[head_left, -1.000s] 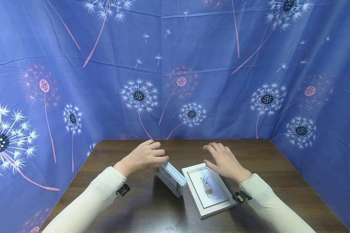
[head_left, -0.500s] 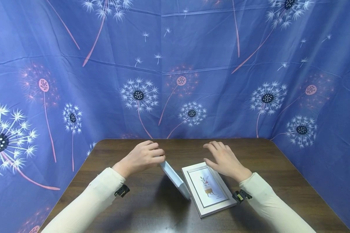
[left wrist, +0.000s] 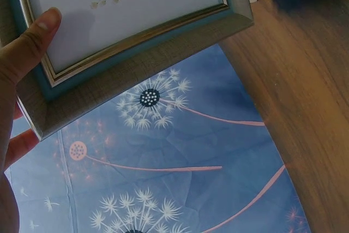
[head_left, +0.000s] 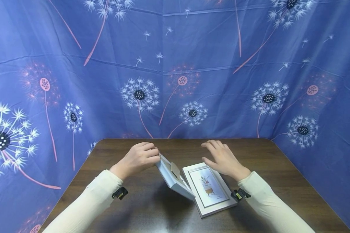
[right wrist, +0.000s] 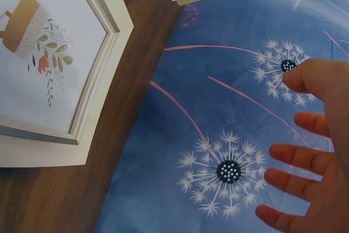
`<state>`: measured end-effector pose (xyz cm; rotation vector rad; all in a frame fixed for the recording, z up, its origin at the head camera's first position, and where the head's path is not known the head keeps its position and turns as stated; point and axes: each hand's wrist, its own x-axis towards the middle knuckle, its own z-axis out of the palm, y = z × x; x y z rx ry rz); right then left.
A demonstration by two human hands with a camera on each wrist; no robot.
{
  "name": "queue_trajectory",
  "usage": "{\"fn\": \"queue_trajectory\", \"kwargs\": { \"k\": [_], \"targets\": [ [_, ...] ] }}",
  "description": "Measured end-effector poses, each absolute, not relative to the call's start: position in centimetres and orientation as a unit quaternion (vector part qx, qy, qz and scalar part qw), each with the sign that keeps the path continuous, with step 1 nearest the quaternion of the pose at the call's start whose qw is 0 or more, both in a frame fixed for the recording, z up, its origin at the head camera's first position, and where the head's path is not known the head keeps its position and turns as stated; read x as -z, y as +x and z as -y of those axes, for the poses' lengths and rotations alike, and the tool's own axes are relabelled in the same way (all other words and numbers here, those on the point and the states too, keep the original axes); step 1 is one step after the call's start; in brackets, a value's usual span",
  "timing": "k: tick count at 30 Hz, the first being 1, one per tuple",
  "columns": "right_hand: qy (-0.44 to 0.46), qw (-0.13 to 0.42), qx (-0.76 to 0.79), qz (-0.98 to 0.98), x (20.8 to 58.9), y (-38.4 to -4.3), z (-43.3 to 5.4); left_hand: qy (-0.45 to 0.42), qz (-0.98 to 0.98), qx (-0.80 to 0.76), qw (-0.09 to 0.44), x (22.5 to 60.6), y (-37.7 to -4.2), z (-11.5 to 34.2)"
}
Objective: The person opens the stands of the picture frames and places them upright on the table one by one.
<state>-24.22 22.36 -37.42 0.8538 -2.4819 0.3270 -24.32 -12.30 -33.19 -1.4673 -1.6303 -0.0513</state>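
My left hand (head_left: 137,159) grips a picture frame (head_left: 169,182) by its far corner, raised and tilted left of centre. The left wrist view shows its front: a grey-brown border (left wrist: 131,58) with a gold inner edge and a plant print, my thumb on the face and fingers behind. A brown stand flap (head_left: 175,170) shows on its back. A white picture frame (head_left: 217,208) with a potted-plant print lies face up to the right. Over its far end hovers my right hand (head_left: 223,160), fingers spread and relaxed, holding nothing in the right wrist view (right wrist: 322,156).
Both frames are on or over a dark brown wooden table (head_left: 119,207). Blue cloth (head_left: 221,64) printed with dandelions hangs behind it and along both sides. Each wrist wears a small black camera (head_left: 120,193).
The picture frame in my left hand has turned from its front face, past its edge, to its back with the stand flap. My left hand shifted slightly left; the right barely moved.
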Motion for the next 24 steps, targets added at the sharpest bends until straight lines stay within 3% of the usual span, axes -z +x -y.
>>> {"fn": "queue_trajectory", "kwargs": {
  "k": [12, 24],
  "targets": [
    [0.409, 0.260, -0.133, 0.865, 37.0, -24.7, -21.6, -0.593, 0.644, 0.091, 0.474, 33.5, -24.3, 12.1],
    [0.449, 0.191, -0.117, 0.865, 36.7, -24.6, -21.1, -0.578, 0.648, 0.131, 0.478, 34.4, -24.1, 11.8]
  ]
}}
